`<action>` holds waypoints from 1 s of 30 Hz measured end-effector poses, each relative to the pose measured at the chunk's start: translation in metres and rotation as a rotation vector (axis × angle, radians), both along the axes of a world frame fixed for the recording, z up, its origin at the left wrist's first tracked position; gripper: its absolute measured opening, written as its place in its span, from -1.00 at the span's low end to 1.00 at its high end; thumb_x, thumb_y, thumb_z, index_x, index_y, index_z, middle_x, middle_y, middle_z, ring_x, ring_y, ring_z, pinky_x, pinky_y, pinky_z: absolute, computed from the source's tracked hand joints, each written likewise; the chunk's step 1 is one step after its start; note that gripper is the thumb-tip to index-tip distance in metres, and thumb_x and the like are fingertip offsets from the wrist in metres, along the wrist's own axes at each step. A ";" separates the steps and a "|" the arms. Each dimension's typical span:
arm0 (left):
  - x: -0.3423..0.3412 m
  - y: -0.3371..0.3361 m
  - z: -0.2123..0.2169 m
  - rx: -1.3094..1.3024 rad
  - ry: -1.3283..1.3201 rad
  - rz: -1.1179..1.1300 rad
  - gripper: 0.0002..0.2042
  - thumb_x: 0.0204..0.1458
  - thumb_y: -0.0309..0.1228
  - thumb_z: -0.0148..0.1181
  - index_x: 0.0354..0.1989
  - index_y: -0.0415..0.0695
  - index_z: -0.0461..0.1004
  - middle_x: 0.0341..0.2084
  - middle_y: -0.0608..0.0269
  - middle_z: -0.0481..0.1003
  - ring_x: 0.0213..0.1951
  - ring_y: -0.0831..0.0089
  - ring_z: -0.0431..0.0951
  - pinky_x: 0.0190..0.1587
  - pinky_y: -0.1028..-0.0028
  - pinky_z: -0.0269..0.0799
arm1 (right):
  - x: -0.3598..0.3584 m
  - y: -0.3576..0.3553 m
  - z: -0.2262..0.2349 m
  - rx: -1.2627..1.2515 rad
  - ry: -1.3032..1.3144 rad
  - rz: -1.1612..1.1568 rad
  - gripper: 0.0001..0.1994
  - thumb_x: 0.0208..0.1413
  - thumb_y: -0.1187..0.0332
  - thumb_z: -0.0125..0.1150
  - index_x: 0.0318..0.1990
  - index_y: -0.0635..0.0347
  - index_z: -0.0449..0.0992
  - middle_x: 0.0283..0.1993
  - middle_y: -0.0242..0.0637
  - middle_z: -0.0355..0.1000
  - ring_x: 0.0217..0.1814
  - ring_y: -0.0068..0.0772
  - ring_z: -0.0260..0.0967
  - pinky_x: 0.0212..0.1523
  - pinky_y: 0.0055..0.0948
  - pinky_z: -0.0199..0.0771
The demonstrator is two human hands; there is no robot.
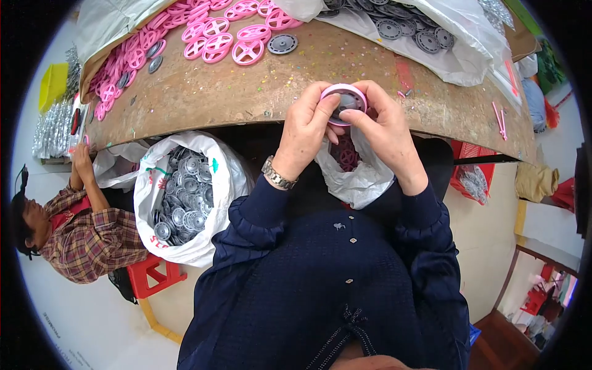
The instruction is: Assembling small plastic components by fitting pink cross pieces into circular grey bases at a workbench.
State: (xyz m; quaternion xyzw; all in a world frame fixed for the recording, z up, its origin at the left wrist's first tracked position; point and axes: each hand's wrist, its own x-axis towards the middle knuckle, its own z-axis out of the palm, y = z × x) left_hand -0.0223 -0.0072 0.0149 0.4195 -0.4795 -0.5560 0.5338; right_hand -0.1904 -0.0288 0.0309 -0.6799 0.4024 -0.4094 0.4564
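Note:
Between both hands, just over the table's near edge, is a small wheel made of a pink ring (pixel 361 93) with a grey disc (pixel 349 100) set inside it. My left hand (pixel 306 126) grips the ring's left side, its thumb lying on the disc. From the right, my right hand (pixel 388 126) closes round the other side, its thumb also pressing on the disc. Some fingertips are hidden behind the wheel. Below the hands, a white plastic bag (pixel 364 185) with dark reddish pieces inside sits at my lap.
The wooden table (pixel 216 102) bears heaped pink spoked rings (pixel 217 44), a loose grey disc (pixel 282 44) and a plastic bag of grey discs (pixel 427 41). A white sack (pixel 147 185) of grey discs stands at left, near a seated co-worker (pixel 92 240). A red basket (pixel 473 179) is at right.

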 end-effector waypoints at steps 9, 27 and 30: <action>0.007 0.009 0.011 -0.089 -0.252 -0.161 -0.64 0.22 -0.57 0.05 0.19 -0.26 0.31 -0.20 0.17 0.51 -0.33 0.53 0.60 -0.29 0.56 0.57 | -0.006 0.012 -0.006 0.107 -0.109 -0.042 -0.79 0.14 0.55 0.20 -0.07 0.26 0.47 -0.20 -0.49 0.46 -0.16 -0.70 0.37 -0.13 -0.64 0.38; 0.058 -0.101 -0.010 -0.623 -1.541 0.408 -0.75 0.01 -0.39 0.27 -0.13 -0.17 0.52 -0.22 0.05 0.53 -0.14 0.04 0.49 -0.10 0.19 0.44 | -0.047 0.054 -0.053 -0.329 0.677 0.008 -0.73 0.00 0.37 0.36 -0.14 0.21 0.51 -0.29 -0.13 0.51 -0.23 0.01 0.46 -0.20 -0.20 0.46; 0.069 -0.118 -0.022 -0.654 -1.562 0.440 -0.81 -0.02 -0.42 0.27 -0.23 -0.17 0.51 -0.33 0.08 0.52 -0.20 0.04 0.49 -0.13 0.16 0.44 | -0.047 0.056 -0.051 -0.303 0.637 0.003 -0.73 0.00 0.35 0.36 -0.14 0.21 0.52 -0.25 -0.13 0.53 -0.18 -0.01 0.48 -0.17 -0.18 0.47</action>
